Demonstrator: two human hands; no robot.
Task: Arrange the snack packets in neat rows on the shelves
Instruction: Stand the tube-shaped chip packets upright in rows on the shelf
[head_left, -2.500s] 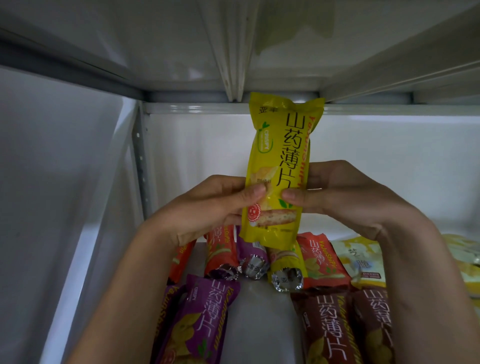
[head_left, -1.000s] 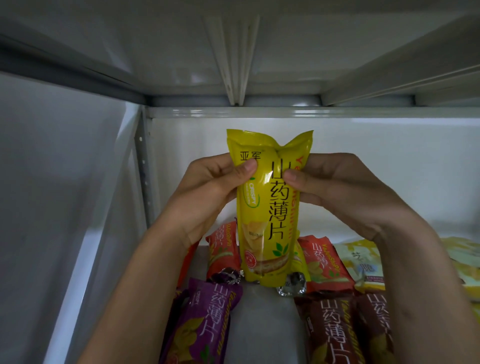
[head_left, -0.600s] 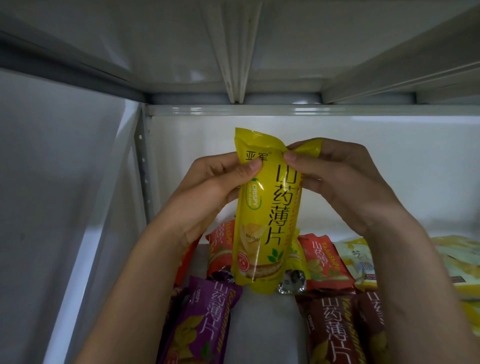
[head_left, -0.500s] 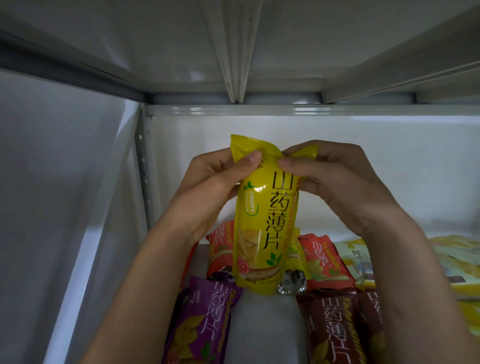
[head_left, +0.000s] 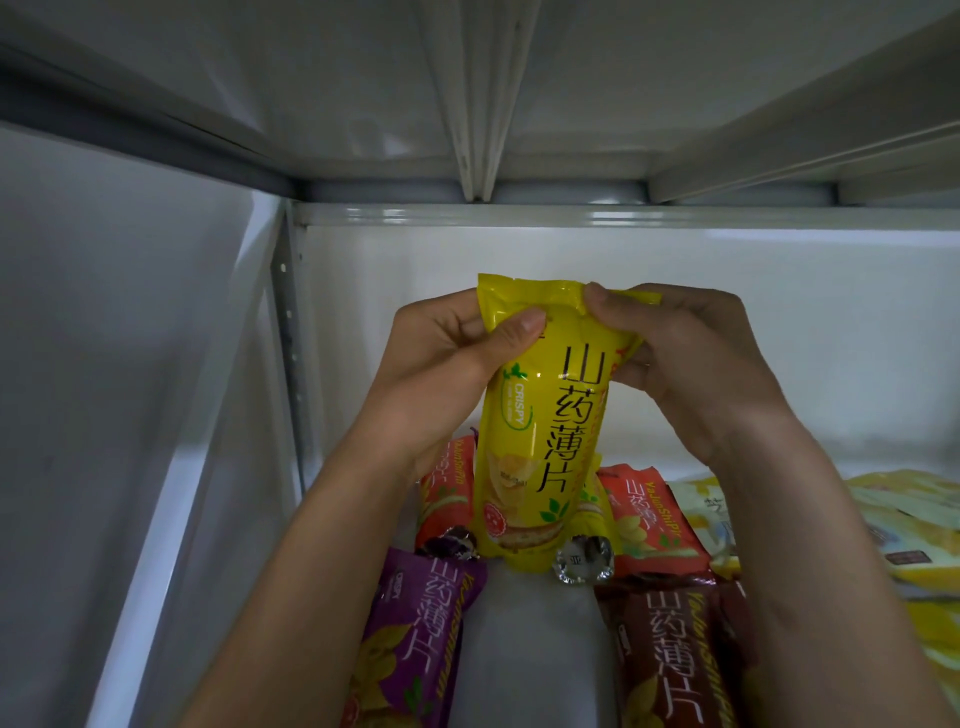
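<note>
Yellow snack packet (head_left: 540, 431) upright, black lettering, top seam pinched between left hand (head_left: 441, 374) and right hand (head_left: 691, 364).

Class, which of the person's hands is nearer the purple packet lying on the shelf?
Left. The left hand is above the purple packet; the right hand is farther right.
</note>
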